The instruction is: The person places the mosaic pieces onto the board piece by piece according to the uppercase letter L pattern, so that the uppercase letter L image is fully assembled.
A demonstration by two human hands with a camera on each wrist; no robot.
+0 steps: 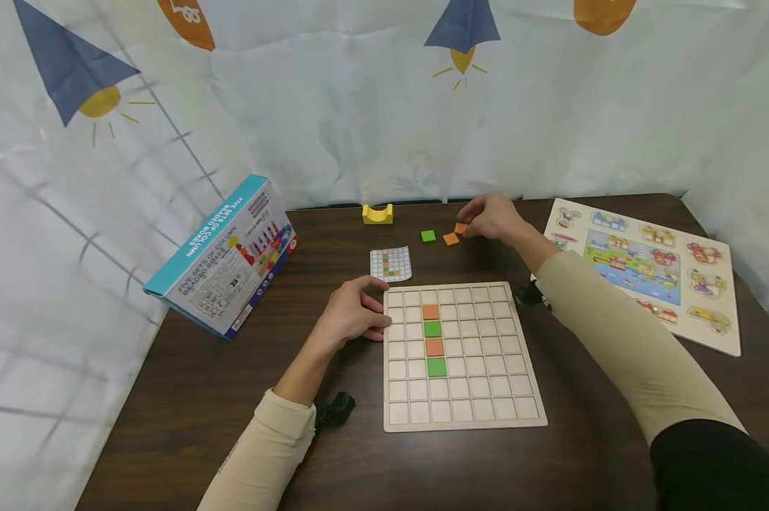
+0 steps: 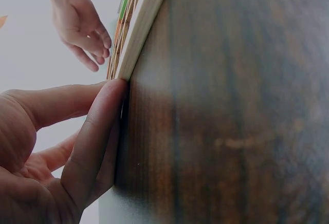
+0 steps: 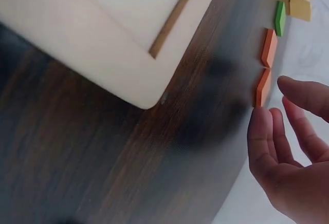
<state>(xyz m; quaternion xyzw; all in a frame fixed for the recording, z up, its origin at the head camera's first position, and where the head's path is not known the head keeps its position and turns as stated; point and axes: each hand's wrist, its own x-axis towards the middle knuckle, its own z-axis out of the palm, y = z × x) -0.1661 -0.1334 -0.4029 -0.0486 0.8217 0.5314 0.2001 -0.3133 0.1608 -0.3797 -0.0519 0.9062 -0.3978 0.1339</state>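
Note:
A pale wooden grid board [image 1: 397,411] lies on the table, with two orange and two green square tiles set in one column, such as this green tile [image 1: 437,367]. My left hand [image 1: 352,312] touches the board's left edge near its upper corner, fingertips against the rim. Behind the board, my right hand [image 1: 495,216] reaches down to an orange tile [image 3: 263,88]. Its fingertips are right at the tile's end, with the thumb apart from the fingers in the right wrist view. Beside it lie another orange tile [image 1: 451,239] and a green tile [image 1: 428,235].
A small card with a printed grid pattern [image 1: 390,264] lies behind the board. A yellow notched block [image 1: 378,214] stands farther back. At left is a blue-and-white box [image 1: 224,262]; at right, a picture puzzle board [image 1: 652,273]. A printed curtain [image 1: 358,106] hangs behind the table.

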